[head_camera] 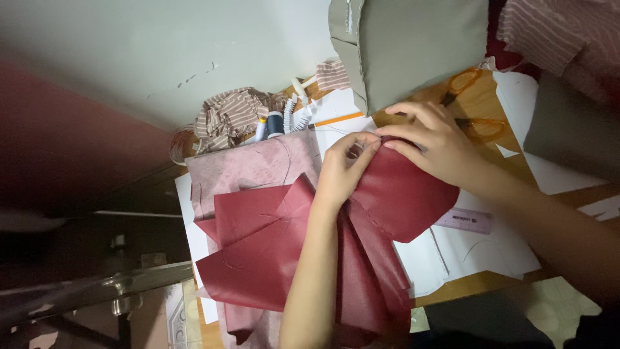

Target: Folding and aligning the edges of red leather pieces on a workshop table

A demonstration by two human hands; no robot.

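Dark red fabric (394, 194) lies in several cut, overlapping pieces across the table (478, 97), and both hands meet at its upper edge. The left hand (342, 169) pinches that edge between thumb and fingertips, clenched on the cloth, with its forearm running down over the red pieces toward the bottom of the view. The right hand (433, 139) comes in from the right and presses its fingertips on the same edge, touching the left hand's fingers; whether it grasps the cloth or only holds it down cannot be told. A thin thread seems to run left from the point where the fingers meet, but it is too fine to be sure. Left of the grip a paler pink fabric (248, 167) lies partly under the red pieces. Beyond it, up and to the left of the fingers, stand a dark blue thread spool (276, 123) and a white one (261, 128), just beside a bundle of striped cloth (226, 116). Right behind the right hand, orange-handled scissors (468, 103) rest on the wood, partly hidden by the fingers. Above the grip a grey-green cushion-like fabric block (420, 45) sits at the table's far edge. Below the right wrist a translucent pink ruler (465, 221) lies on white paper sheets (478, 252).
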